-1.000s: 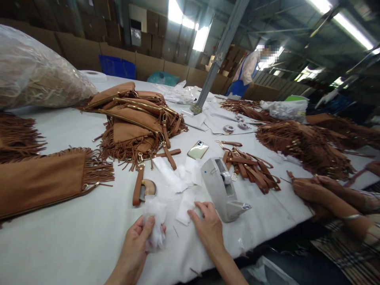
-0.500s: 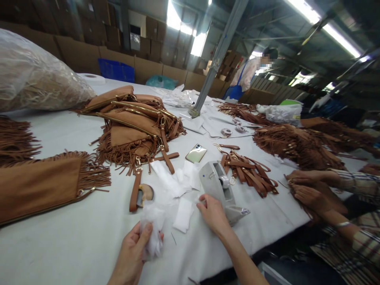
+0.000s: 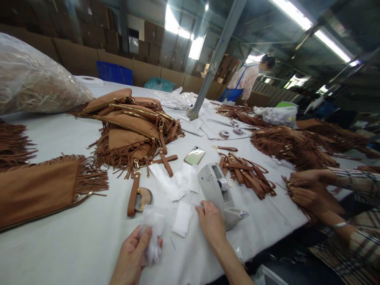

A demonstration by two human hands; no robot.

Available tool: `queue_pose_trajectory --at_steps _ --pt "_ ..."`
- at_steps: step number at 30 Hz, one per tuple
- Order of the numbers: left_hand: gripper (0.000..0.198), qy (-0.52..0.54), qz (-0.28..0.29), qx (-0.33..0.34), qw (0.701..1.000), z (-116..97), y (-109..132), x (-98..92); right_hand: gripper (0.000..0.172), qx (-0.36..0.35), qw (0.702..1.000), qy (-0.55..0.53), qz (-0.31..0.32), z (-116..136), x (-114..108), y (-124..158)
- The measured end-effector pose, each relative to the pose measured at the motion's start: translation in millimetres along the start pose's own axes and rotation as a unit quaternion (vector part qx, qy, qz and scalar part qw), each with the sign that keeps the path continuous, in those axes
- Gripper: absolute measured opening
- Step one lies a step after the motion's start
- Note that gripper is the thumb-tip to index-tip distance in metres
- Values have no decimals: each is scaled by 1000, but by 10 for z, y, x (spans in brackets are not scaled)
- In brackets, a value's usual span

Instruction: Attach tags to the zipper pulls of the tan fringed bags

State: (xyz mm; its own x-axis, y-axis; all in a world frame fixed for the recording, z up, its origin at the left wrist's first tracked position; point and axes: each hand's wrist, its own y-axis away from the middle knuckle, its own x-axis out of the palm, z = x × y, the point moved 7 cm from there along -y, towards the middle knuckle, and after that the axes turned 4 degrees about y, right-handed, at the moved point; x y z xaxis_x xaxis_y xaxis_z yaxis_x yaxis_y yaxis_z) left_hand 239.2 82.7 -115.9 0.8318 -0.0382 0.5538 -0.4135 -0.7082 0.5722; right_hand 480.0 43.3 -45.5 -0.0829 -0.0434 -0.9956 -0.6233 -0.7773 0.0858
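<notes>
My left hand (image 3: pixel 130 253) is closed on a crumpled bundle of thin white tissue sheets (image 3: pixel 152 227), thumb on top, just above the table. Beside the grey tape dispenser (image 3: pixel 210 182) is my right hand (image 3: pixel 212 223), its fingers curled and thumb close to the forefinger; what lies between the fingertips is hidden. A small folded white sheet (image 3: pixel 182 219) lies between my hands. More loose white sheets (image 3: pixel 169 182) spread behind it. A brown wrist strap (image 3: pixel 133 194) and a dark roll of tape (image 3: pixel 145 198) lie beyond my left hand.
Brown fringed bags (image 3: pixel 127 130) are piled at the back left, near a phone (image 3: pixel 194 155). Loose brown straps (image 3: pixel 246 172) lie right of the dispenser. A co-worker's hands (image 3: pixel 305 190) work at the right edge. A metal post (image 3: pixel 213 67) rises from the table.
My right hand has drawn slightly back toward me beside the dispenser. The left hand keeps its hold on the tissue sheets. The view has shifted a little.
</notes>
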Motion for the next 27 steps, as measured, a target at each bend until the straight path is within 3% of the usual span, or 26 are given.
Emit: queue_pose_trajectory --at_steps 7,13,17,19,21,24,27 --pt "51 -9 -10 22 1000 1 23 22 30 -37 996 48 -60 247 -176 -205" --pt "53 -15 -13 21 1000 35 -27 -19 23 -51 996 59 -41 409 -121 -525" --pt "48 -31 8 26 999 -5 -40 15 22 -53 996 15 -65 384 -256 -355" --pt "46 -37 22 32 999 -48 -32 67 31 -63 990 -106 -62 411 -314 -141" --pt "43 -53 40 43 997 -91 -14 134 40 -75 954 -291 18 514 -239 110" --pt "39 -102 73 67 990 -142 43 233 48 -68 850 -493 174 794 -29 485" --pt "39 -148 78 113 979 -219 150 270 34 -45 788 -577 208 993 28 682"
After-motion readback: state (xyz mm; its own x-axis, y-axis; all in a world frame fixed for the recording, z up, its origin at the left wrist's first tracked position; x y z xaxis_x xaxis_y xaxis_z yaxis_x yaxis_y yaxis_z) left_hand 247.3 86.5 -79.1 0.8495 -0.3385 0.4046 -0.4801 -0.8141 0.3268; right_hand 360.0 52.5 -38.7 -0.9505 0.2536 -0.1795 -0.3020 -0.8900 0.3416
